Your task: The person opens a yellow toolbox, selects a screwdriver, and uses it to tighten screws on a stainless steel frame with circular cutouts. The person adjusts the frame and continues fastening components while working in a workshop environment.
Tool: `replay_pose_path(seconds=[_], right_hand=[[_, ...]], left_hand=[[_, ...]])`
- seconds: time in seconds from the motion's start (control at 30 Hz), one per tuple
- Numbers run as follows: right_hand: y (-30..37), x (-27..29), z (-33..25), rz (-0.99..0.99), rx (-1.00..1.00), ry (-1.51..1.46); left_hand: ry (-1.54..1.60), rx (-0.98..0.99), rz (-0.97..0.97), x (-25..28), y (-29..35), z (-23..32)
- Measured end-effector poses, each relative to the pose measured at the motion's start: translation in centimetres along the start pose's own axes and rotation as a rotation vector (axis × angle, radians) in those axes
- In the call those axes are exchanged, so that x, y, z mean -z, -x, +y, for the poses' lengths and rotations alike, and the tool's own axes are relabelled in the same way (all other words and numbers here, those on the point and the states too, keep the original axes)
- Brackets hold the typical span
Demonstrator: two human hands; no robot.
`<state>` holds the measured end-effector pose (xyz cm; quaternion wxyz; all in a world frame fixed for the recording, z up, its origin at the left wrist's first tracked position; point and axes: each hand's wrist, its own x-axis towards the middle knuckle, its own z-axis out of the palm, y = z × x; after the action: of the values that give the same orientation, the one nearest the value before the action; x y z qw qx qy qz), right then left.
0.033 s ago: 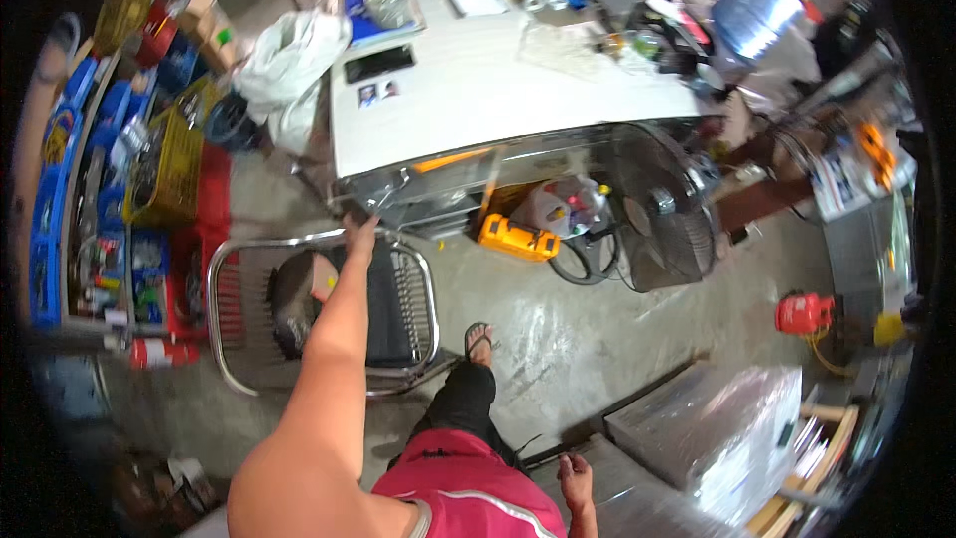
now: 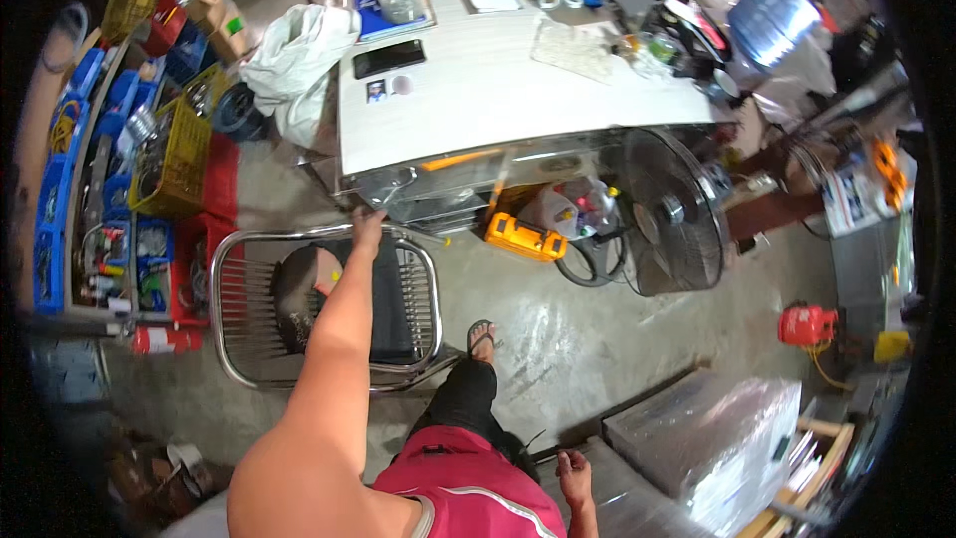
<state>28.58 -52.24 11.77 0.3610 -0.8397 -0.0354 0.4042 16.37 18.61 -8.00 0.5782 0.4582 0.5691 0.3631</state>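
Note:
My left arm reaches down and forward over a chrome-framed metal chair (image 2: pixel 436 291) with a slatted seat. My left hand (image 2: pixel 368 223) is at the chair's far rail, near the front of the white desk (image 2: pixel 478 90). Its fingers are too small and foreshortened to show whether they grip the rail. On the chair lie a rounded grey-brown object (image 2: pixel 295 301) and a flat dark panel (image 2: pixel 390 299), partly behind my forearm. My right hand (image 2: pixel 575 481) hangs low at my side, fingers loosely curled, nothing visible in them. Wrapped boxes stand beyond it.
A standing fan (image 2: pixel 669 209) and an orange case (image 2: pixel 525 237) sit by the desk. Shelves with blue bins (image 2: pixel 48 229) and a yellow crate (image 2: pixel 171 164) line the left. Plastic-wrapped boxes (image 2: pixel 702 438) stand at lower right, a red gas cylinder (image 2: pixel 805 325) farther right.
The view has shifted slightly, moving the desk rightward in the picture. My left hand sits a little farther right along the chair's far rail. My right hand has barely moved.

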Motion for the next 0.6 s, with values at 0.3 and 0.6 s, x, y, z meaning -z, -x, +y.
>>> replay_pose_path(seconds=[0.3,0.6], right_hand=[[-22.2,3.3,-19.0,-0.188,0.226,0.163],[-40.9,-11.7,-24.8,-0.775,0.105,-0.194]], left_hand=[[-0.467,0.159,0.039,0.5,2.5,2.5],[1.316,0.142,-0.300,-4.2,13.2,9.0]])
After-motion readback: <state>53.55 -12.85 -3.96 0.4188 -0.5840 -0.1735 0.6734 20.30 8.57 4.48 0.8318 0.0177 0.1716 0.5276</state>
